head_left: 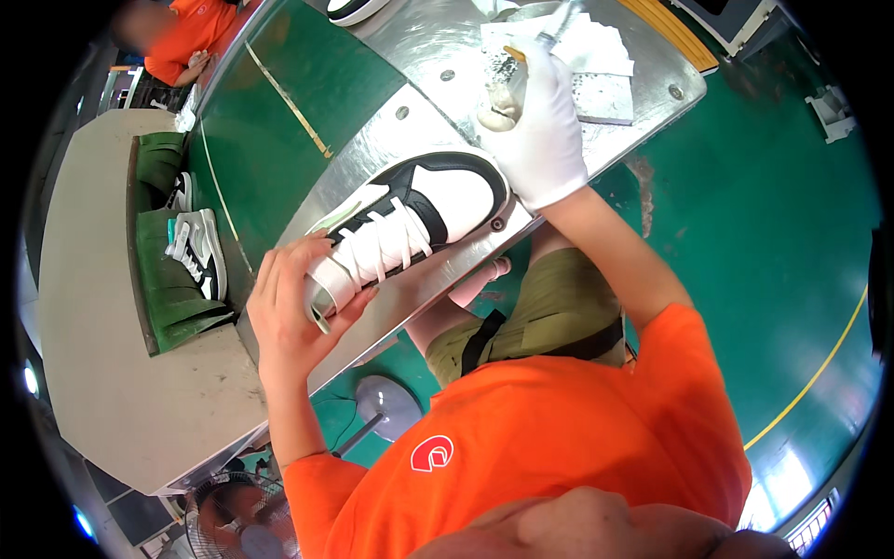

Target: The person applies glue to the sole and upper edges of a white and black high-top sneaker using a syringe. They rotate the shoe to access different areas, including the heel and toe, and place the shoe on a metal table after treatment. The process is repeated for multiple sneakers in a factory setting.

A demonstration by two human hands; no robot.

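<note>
Bare left hand (287,296) clamped on the heel end of one white-and-black lace-up sneaker (396,224), thumb on the near side, fingers on the far side. Laces up, at the near edge of one metal worktable (424,51). Toe to the upper right, heel to the lower left, long axis slanting across the view. Just beyond the toe, one white-gloved right hand (545,140) with fingers curled in, next to one slim yellow-orange stick (515,54); too obscured to tell whether clamped on it or not. Farther out on the metal, one loose pile of white papers (603,61), dark-specked in places. Off to the left, two more sneakers (200,252) in one green-lined recess (168,321) of a beige counter (93,279). At the top edge, part of one further shoe (354,11). Down at lower left, one caged fan (244,522); at upper left, one other person in orange (196,37).
</note>
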